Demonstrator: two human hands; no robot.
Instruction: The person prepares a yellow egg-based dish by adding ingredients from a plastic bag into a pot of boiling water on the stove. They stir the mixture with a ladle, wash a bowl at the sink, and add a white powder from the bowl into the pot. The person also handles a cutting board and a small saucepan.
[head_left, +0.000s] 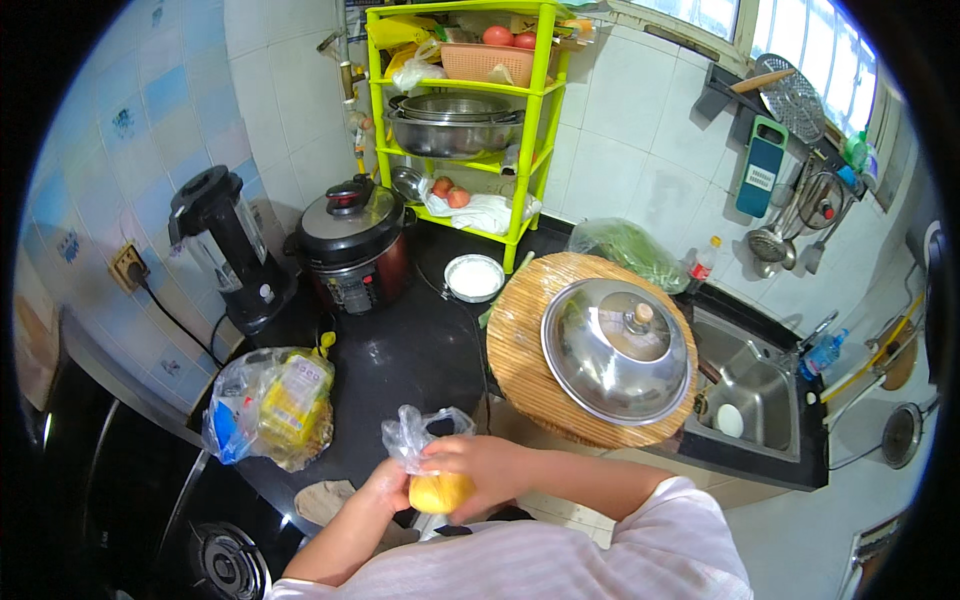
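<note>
A rounded yellow item, perhaps dough or a fruit, is held close to my body at the counter's front edge. My right hand covers its top and right side. From the left, my left hand grips it and the gathered plastic. A clear plastic bag bunches up above the item, its loose end sticking out past my fingers. The item's underside and my left fingertips are partly hidden. Left of my hands, a clear bag with a yellow package inside rests on the black counter.
Behind stand a blender, an electric pressure cooker and a white bowl. A metal wok lid lies on a round slatted mat, beside the sink. A gas burner is at lower left; a green shelf rack stands behind.
</note>
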